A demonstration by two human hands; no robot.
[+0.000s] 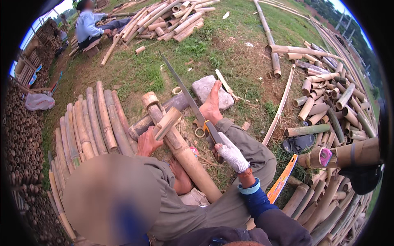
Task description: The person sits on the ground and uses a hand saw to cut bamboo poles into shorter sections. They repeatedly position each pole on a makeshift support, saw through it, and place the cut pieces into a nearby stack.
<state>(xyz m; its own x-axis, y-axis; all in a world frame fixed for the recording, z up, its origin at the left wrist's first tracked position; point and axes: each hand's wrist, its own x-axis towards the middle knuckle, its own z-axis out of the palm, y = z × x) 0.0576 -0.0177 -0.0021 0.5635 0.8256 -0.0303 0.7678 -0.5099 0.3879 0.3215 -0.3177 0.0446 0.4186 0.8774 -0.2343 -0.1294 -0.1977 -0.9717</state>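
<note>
Bamboo pole point(184, 151), thick and knobbly, lies on the grass beside a stone point(207, 91). Right hand point(232, 156), in a white knit glove, is closed tight round the saw point(184, 92) handle, with the long flat blade slanting up over the pole. A co-worker's bare hand point(147, 141) rests on the pole.

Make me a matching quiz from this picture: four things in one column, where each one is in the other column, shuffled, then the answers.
Things:
1 saw
2 grey stone
3 short bamboo piece
4 orange strip

Places:
A under a co-worker's bare foot
B gripped by the fingers of the gloved right hand
C on the ground, right of the co-worker's leg
D at a co-worker's bare hand

Pairs: 1-B, 2-A, 3-D, 4-C
</note>
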